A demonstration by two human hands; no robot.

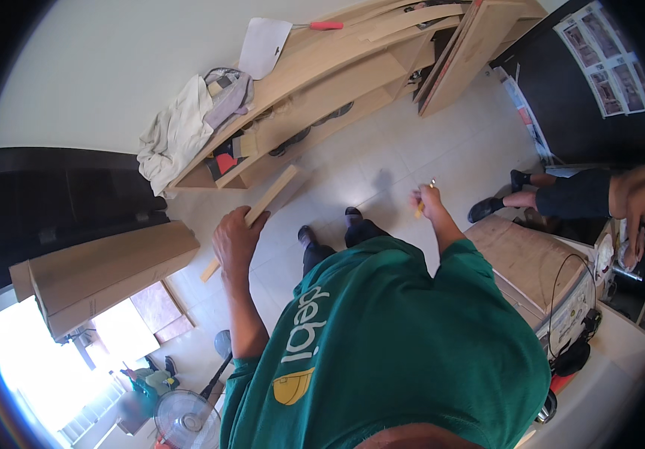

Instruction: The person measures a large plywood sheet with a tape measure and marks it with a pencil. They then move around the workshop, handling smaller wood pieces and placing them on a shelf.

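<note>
My left hand (234, 241) is closed around a long, narrow wooden strip (274, 193). The strip slants through the grip, its lower end coming out below the hand. Out to the right, my right hand (429, 200) is closed on a slim yellow tool (419, 210). A shiny tip shows above the fingers, but the tool's exact kind is too small to make out. The two hands are well apart, both held above the tiled floor.
A long wooden shelf unit (382, 78) lies ahead, with crumpled cloth (180, 127) at its left end. Panels (461, 60) lean against it. A cardboard box (113, 273) and a fan (186, 419) are left. Another person (573, 194) is right, beside a wood-topped cabinet (513, 258).
</note>
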